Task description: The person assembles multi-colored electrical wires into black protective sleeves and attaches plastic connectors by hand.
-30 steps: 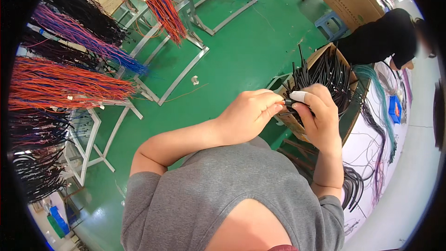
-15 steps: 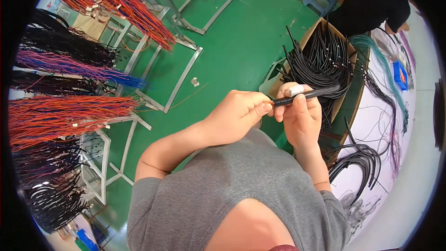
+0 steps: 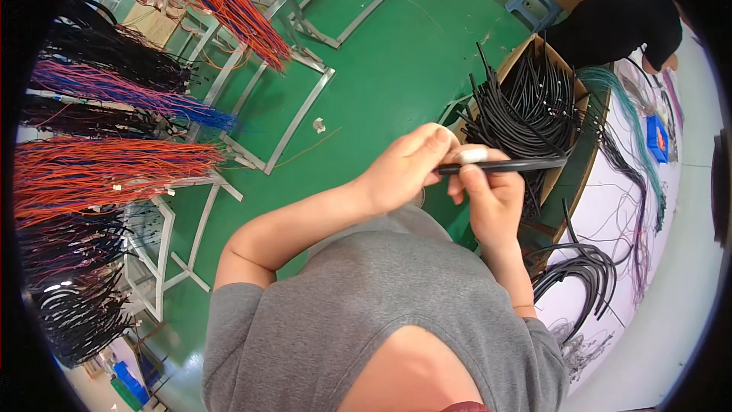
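Observation:
A black tube (image 3: 537, 165) runs roughly level in front of my chest, its far end over the box of black tubes. My right hand (image 3: 492, 194) is closed round it, thumb on the near side and fingers behind. A white wrap (image 3: 473, 155) covers one finger of that hand. At the tube's left end is my left hand (image 3: 408, 164), its fingers curled in and its thumb lying higher up. Whatever those fingers pinch is hidden behind the hand.
A carton (image 3: 581, 95) full of black tubes (image 3: 526, 99) stands ahead right. Beside it, a white table (image 3: 610, 225) bears wires, curved black tubes (image 3: 583, 271) and a blue bin (image 3: 656, 137). Metal racks (image 3: 301, 118) with orange wire bundles (image 3: 122, 175) stand left. A person in black (image 3: 621, 19) bends at far right.
My left hand has turned and its thumb has moved up off the tube's end. The orange bit seen there is out of sight. The tube lies more level.

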The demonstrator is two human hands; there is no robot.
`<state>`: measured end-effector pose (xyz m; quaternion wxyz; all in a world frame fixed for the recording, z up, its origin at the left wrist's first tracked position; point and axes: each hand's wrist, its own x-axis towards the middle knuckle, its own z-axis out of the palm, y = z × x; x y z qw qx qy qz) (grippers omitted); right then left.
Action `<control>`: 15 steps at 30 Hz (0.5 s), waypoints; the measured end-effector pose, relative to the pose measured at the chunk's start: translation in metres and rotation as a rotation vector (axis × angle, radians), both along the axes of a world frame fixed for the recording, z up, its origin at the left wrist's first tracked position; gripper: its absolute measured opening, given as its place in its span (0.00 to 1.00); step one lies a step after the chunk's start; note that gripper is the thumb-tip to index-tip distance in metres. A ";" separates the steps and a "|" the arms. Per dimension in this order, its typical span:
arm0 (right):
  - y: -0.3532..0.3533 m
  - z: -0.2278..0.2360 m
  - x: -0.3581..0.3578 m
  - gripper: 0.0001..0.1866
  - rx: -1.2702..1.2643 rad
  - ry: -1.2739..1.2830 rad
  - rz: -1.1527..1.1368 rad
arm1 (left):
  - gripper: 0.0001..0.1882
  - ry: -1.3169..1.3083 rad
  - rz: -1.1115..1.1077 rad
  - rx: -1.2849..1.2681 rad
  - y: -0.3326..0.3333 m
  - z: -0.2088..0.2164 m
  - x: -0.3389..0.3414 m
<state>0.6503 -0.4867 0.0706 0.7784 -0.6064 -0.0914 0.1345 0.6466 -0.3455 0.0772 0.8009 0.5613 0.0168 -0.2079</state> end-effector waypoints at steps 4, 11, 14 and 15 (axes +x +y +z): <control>-0.004 -0.002 0.007 0.07 0.008 0.110 0.132 | 0.27 0.102 -0.087 -0.093 -0.003 0.002 0.009; -0.023 0.024 0.040 0.14 0.479 0.020 -0.427 | 0.17 -0.200 -0.210 0.019 0.013 -0.041 -0.006; -0.018 0.006 0.033 0.15 0.096 0.087 0.049 | 0.11 -0.234 -0.194 0.286 0.025 -0.024 0.000; 0.007 0.016 0.018 0.13 0.366 0.249 0.035 | 0.11 -0.291 -0.153 0.351 0.022 -0.016 0.003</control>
